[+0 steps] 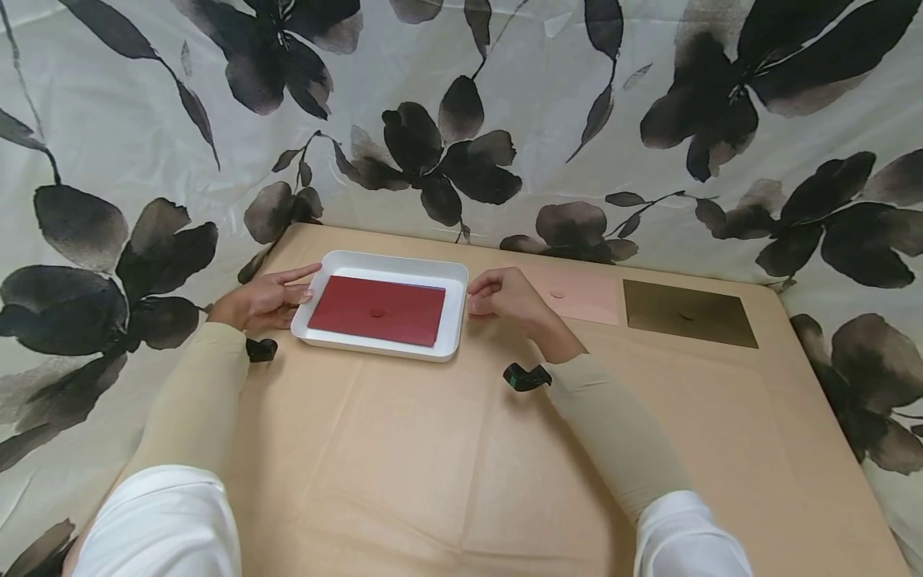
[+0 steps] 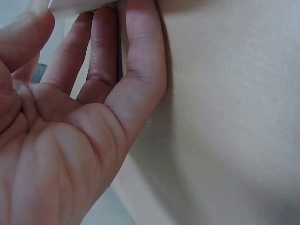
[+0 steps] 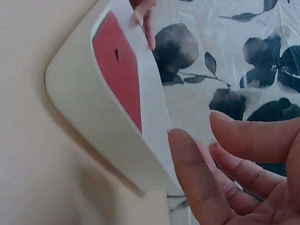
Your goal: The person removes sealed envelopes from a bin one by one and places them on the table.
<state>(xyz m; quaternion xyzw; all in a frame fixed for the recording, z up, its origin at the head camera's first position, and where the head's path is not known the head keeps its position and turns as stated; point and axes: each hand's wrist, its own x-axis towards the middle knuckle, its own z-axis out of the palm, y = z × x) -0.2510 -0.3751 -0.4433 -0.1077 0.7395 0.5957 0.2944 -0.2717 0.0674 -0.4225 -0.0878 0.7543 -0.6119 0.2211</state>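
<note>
A white tray (image 1: 397,270) lies at the far left of the table, with a red envelope (image 1: 353,303) in it. Along the red envelope's edge shows a thin blue-violet strip of something beneath. My left hand (image 1: 265,301) holds the tray's left end; in the left wrist view the thumb is at the rim (image 2: 79,4) and the fingers reach under it. Just beyond the tray's right end hovers my right hand (image 1: 510,301), fingers loosely bent and nothing between thumb and forefinger (image 3: 190,154).
Right of my right hand lies a pink envelope (image 1: 587,294), partly covered by that hand in the head view. A gold-brown envelope (image 1: 688,314) is farther right. Behind the table (image 1: 404,449) hangs a flowered cloth (image 1: 562,96).
</note>
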